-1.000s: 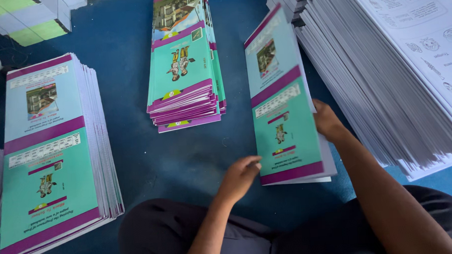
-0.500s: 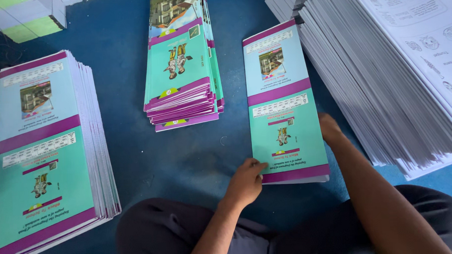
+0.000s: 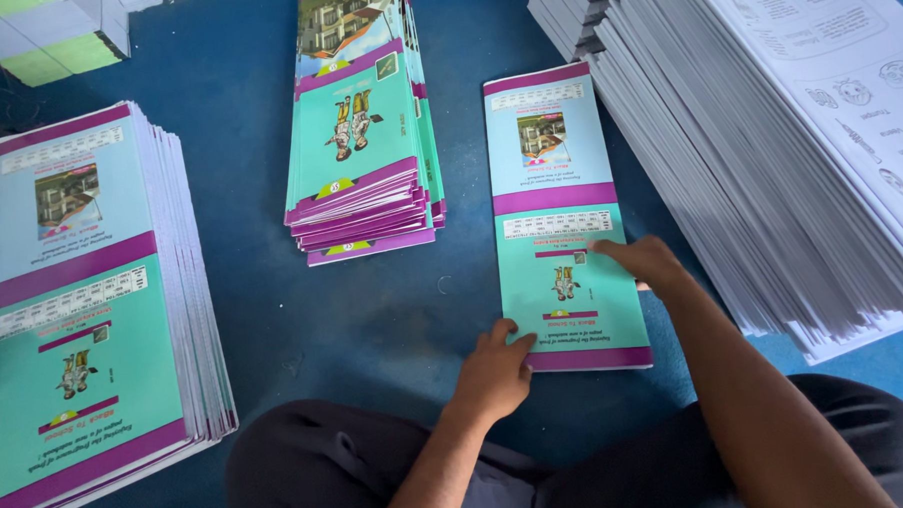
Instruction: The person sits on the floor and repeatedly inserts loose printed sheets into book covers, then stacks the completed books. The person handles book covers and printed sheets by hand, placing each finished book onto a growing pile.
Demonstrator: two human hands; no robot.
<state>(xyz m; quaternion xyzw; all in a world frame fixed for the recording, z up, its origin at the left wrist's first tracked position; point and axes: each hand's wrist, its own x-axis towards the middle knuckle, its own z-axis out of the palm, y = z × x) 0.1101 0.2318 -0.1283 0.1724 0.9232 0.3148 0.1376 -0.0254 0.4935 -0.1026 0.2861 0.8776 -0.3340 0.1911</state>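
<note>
A teal, light-blue and purple printed cover sheet lies flat on the blue floor in front of me. My left hand rests on its near left corner, fingers bent. Laid flat on the sheet's right side is my right hand, fingers pointing left. Neither hand grips anything. A tall pile of the same covers stands just left of the sheet.
A thick stack of unfolded covers sits at the left. A large fanned pile of white printed pages fills the right. Pale green and white sheets lie at the top left. My dark-trousered legs are at the bottom.
The cover sheet came down from a tilted hold to lie flat on the floor. My right hand moved from its edge onto its face; my left hand slid to the near corner.
</note>
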